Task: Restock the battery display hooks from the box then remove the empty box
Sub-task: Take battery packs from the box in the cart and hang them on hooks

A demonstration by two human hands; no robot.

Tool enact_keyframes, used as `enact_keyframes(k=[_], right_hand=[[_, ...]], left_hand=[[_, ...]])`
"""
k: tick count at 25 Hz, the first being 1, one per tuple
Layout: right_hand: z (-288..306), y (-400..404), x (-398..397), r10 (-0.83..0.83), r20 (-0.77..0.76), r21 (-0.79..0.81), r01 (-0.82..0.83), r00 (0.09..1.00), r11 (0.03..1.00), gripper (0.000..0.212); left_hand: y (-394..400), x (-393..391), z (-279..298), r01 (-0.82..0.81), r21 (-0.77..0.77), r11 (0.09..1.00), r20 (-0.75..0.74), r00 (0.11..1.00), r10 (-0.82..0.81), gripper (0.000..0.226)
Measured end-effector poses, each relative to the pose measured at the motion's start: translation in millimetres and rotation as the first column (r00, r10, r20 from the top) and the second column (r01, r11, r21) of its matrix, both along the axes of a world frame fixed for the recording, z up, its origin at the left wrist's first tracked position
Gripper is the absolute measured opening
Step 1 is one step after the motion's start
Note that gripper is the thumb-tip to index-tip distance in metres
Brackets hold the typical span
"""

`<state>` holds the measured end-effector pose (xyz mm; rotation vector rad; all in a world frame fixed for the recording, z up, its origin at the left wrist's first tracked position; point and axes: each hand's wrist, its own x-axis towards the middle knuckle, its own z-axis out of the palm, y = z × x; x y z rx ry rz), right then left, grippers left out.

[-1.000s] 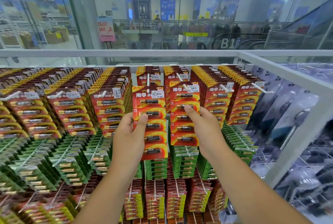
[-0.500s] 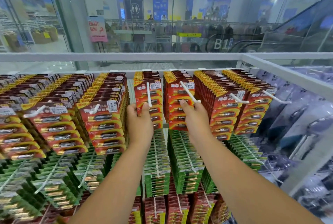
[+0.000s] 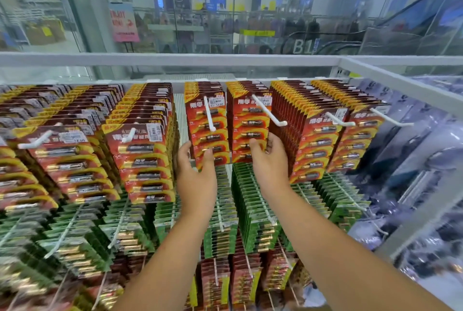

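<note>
Head view: full red battery packs (image 3: 140, 150) crowding both hands' hooks (image 3: 209, 116).

Two bare forearms rise from the lower edge of the frame, no sleeves, watches or bracelets visible. The left hand (image 3: 196, 175) and right hand (image 3: 269, 160), mid-frame, wear no gloves or rings; fingernails short.

price sticker (image 3: 218, 102): 12.00 | escalator panel (image 3: 302, 46): B1 | battery pack (image 3: 208, 125): 南孚

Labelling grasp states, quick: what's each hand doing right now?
Left hand: closed on the red battery packs, thumb in front.
Right hand: gripping the neighbouring red packs.
</note>
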<state>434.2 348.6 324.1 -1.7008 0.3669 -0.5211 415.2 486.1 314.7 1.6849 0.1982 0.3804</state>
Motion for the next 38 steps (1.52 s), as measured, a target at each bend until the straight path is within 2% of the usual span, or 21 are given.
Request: enact_keyframes(k=[5, 10, 13, 16, 23, 26, 30, 38], right_hand=[[-11, 1, -49, 0.064, -0.067, 0.026, -0.062, 0.996, 0.998, 0.064], [-31, -7, -118, 0.118, -0.104, 0.091, -0.108, 0.988, 0.99, 0.054], [-45, -29, -158, 0.081, -0.134, 0.059, -0.073, 0.988, 0.996, 0.052], [-61, -67, -195, 0.031, -0.16, 0.048, -0.024, 0.987, 0.999, 0.046], [-113, -193, -289, -0.1, -0.288, 0.089, 0.13, 0.953, 0.988, 0.045], [-155, -251, -337, -0.159, -0.402, 0.112, 0.221, 0.902, 0.969, 0.034], [-217, -306, -390, -0.199, -0.551, 0.081, 0.289, 0.811, 0.954, 0.047], [-361, -360, -425, -0.211, -0.783, 0.006, 0.347, 0.585, 0.938, 0.049]], left_hand=[[12, -43, -16, 0.153, -0.014, 0.988, -0.031, 0.988, -0.153, 0.051], [9, -80, -30, 0.279, 0.01, 0.96, -0.1, 0.956, -0.277, 0.048], [-13, -100, -44, 0.319, 0.024, 0.947, -0.095, 0.944, -0.316, 0.044], [-46, -123, -55, 0.358, 0.036, 0.933, -0.099, 0.93, -0.354, 0.044], [-153, -186, -93, 0.49, 0.06, 0.87, -0.196, 0.86, -0.471, 0.041], [-207, -222, -128, 0.548, 0.058, 0.834, -0.287, 0.81, -0.512, 0.039], [-267, -264, -188, 0.589, 0.058, 0.806, -0.459, 0.733, -0.502, 0.042], [-344, -316, -356, 0.656, 0.103, 0.748, -0.717, 0.57, -0.401, 0.046]])
